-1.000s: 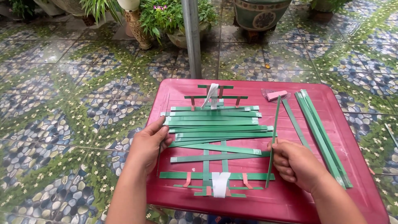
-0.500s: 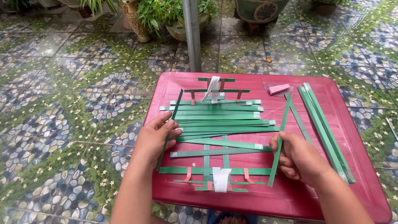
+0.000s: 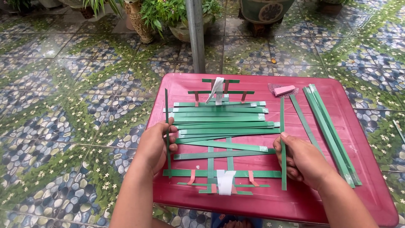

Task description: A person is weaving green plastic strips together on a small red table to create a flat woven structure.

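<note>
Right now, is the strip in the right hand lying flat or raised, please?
Cannot tell; the green strip runs lengthwise under the right hand, overlapping the crosswise strips.

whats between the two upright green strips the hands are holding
In the head view, between the left hand's strip and the right hand's strip lies a stack of crosswise green strips on the red table.

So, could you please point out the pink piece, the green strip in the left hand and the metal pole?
pink piece (image 3: 284, 90), head view, middle of its top face
green strip (image 3: 166, 109), head view, upper part above the fingers
metal pole (image 3: 195, 33), head view, mid shaft
</note>
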